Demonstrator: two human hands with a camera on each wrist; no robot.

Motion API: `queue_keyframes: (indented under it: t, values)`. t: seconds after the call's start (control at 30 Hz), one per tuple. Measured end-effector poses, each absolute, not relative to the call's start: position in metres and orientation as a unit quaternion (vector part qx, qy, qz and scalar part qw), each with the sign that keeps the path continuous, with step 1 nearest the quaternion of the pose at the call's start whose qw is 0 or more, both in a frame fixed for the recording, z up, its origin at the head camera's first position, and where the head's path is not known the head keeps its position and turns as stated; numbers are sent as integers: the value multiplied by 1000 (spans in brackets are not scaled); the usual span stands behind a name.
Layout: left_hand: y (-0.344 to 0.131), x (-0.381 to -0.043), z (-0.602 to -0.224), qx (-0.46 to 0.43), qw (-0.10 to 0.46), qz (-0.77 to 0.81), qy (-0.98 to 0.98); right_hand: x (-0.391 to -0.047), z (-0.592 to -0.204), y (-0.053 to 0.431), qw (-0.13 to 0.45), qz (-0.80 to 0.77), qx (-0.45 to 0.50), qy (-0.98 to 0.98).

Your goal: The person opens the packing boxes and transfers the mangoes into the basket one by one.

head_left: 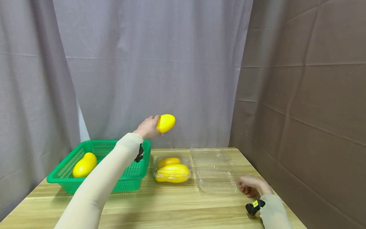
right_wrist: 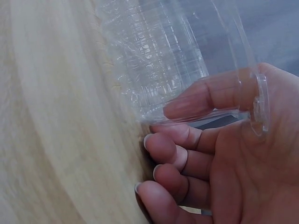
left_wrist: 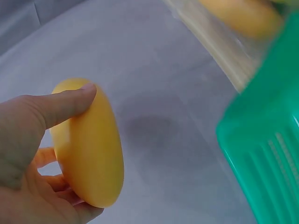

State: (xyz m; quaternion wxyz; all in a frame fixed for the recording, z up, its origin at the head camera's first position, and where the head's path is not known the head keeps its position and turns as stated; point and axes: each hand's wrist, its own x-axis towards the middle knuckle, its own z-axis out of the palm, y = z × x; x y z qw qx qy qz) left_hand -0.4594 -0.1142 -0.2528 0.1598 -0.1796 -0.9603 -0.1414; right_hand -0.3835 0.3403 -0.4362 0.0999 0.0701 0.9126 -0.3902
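Note:
My left hand (head_left: 148, 127) grips a yellow mango (head_left: 167, 123) in the air, right of the green basket. In the left wrist view, the thumb lies across the upper part of the mango (left_wrist: 91, 149) and the fingers curl behind it. An open clear plastic clamshell box (head_left: 214, 180) lies on the table with its lid folded back. At its right side, my right hand (head_left: 250, 184) pinches the box wall. The right wrist view shows the thumb behind the clear plastic (right_wrist: 154, 56) and the other fingers curled outside, low by the tabletop.
A green plastic basket (head_left: 140, 173) stands at the left with a mango (head_left: 84, 165) inside. Between basket and open box sits another clear clamshell holding mangoes (head_left: 173, 173). The wooden table (head_left: 171, 210) ends at grey curtains behind and a brown cloth wall on the right.

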Motion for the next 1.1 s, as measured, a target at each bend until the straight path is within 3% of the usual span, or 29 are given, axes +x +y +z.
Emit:
queue_keyframes:
  t: [0.23,0.6,1.1]
  values:
    - [-166,-459,-264,-153,174,-151,-961,-383,-438,341,104,-393,72,911]
    - [-249,-440,-291,-107,146,-162,-970,-382,-437,343,96,-401,71,908]
    - [-295,-428,-322,-74,86,-154,-982,-385,-440,340,95,-400,62,910]
